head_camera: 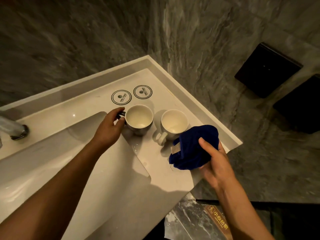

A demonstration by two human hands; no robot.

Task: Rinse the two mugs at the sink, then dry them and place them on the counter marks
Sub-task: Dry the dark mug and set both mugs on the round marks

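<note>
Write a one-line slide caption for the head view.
Left hand grips the dark mug by its handle, right hand holds a blue cloth; white mug waits beside.

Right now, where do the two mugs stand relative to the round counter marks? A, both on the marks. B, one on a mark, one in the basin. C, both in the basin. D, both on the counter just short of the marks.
D: the dark mug and the white mug stand on the counter, nearer the camera than the two bare round marks.
</note>
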